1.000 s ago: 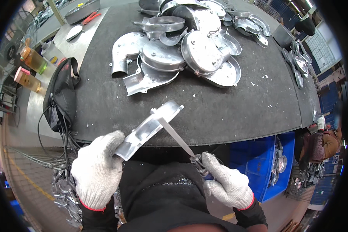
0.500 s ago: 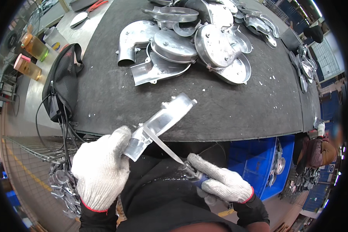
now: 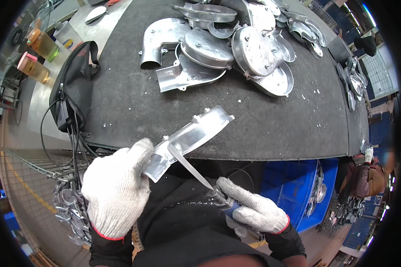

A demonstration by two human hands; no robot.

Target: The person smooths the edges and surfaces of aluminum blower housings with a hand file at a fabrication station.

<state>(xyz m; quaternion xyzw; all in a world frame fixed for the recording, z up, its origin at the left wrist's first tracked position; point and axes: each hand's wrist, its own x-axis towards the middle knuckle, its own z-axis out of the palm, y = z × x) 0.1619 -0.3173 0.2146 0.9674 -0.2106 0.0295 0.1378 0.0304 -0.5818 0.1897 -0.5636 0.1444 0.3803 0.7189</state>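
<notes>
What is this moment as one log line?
left hand: holds metal part; right hand: holds tool against part; bench: metal castings

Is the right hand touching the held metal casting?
Apart. The head view shows the right hand clear of the metal casting, the tool's blade spanning the gap.

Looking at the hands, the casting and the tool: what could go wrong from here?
1. Slip: the flat, blue-handled metal tool meets the curved silver metal casting close to the white-gloved left grip; a skid could hit it.
2. Twist: the left grip holds the casting at one end, so pressure from the white-gloved right grip might turn it.
3. Scatter: pale flecks on the black clothing could spread if brushed.
</notes>
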